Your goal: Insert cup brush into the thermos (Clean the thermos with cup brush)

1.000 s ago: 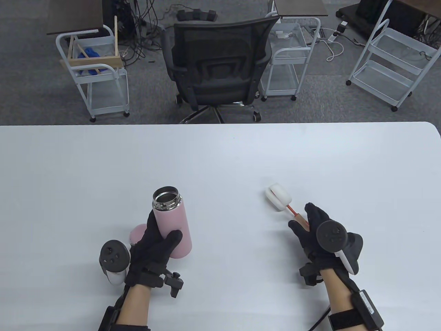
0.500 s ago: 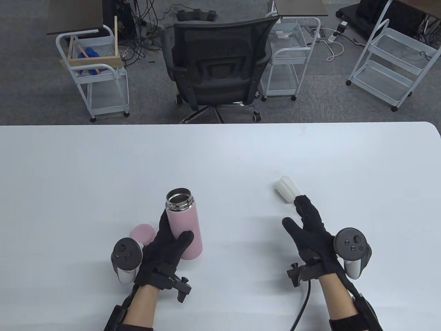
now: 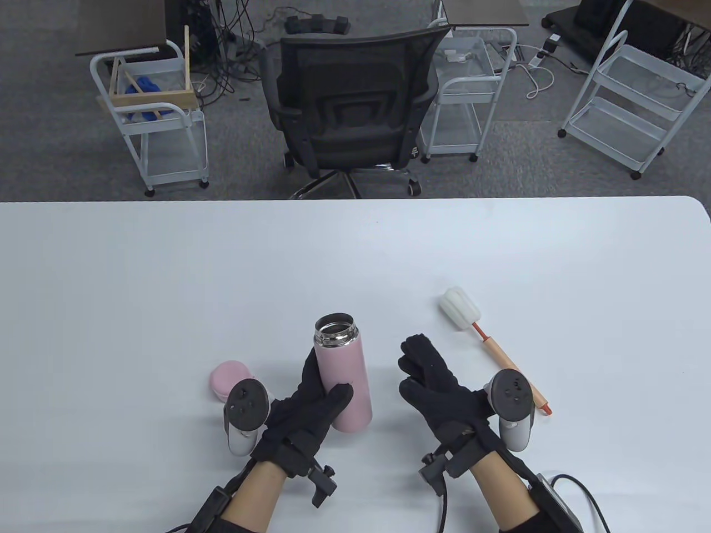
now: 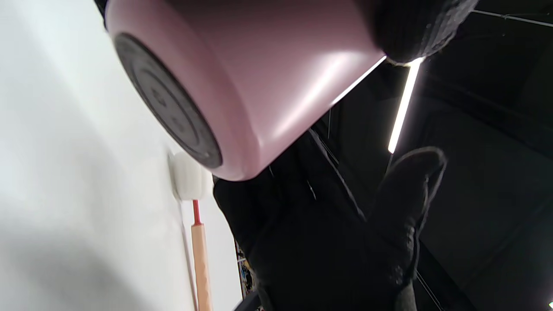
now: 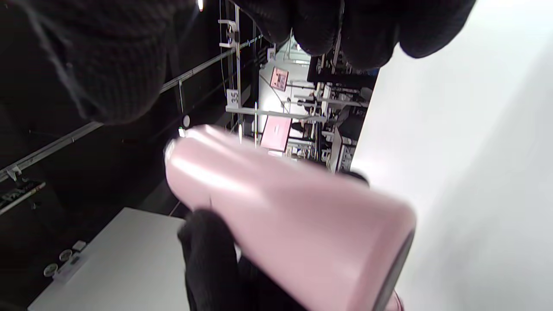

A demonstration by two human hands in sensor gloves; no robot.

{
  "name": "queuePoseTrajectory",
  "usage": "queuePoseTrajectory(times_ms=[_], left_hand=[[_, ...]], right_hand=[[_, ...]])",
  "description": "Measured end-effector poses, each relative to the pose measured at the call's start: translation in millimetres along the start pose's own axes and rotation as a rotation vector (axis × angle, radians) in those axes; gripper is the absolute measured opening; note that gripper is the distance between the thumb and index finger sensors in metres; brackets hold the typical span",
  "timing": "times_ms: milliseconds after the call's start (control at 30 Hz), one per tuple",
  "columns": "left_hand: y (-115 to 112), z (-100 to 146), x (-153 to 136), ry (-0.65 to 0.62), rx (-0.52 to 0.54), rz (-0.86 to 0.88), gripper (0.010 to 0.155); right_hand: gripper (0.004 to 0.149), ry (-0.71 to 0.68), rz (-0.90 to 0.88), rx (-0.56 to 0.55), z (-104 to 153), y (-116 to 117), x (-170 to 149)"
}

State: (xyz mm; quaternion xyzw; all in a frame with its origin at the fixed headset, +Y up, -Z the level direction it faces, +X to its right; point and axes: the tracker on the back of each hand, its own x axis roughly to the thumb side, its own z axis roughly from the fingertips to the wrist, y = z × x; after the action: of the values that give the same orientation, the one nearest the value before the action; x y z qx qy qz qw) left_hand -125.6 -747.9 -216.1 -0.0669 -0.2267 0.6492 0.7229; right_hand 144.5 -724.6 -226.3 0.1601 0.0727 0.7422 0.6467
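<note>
left hand point(image 3: 311, 397) grip wrapped around the pink thermos point(image 3: 341, 383), mouth uncapped, base lifted off the surface point(image 3: 355, 250) per left wrist view, near the front edge about mid-width. right hand point(image 3: 439, 383) grip released, fingers spread, holding nothing, just right of the thermos, not touching it. cup brush point(image 3: 489, 347) lies flat on the surface to the right of that hand, sponge head toward the far edge, handle end toward the front. pink lid point(image 3: 225, 377) on the surface left of the thermos.
</note>
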Motion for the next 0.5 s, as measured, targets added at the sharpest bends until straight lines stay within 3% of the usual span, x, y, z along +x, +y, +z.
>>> queuePoseTrajectory(times_ms=[200,333,500], left_hand=[[-33.2,-7.5,4.1,-0.005,-0.082,-0.009,0.056],[-40.7,-7.7,8.3,-0.03,-0.109,-0.05,0.047],[-33.8,-7.0,10.8,-0.04,-0.076,-0.113,0.042]], right_hand=[[0.081,0.017,-0.023,0.084,-0.4,13.2,-2.9],[0.084,0.02,-0.011,0.041,1.7,8.1,-4.5],[0.086,0.031,-0.03,0.013,1.2,0.4,-7.5]])
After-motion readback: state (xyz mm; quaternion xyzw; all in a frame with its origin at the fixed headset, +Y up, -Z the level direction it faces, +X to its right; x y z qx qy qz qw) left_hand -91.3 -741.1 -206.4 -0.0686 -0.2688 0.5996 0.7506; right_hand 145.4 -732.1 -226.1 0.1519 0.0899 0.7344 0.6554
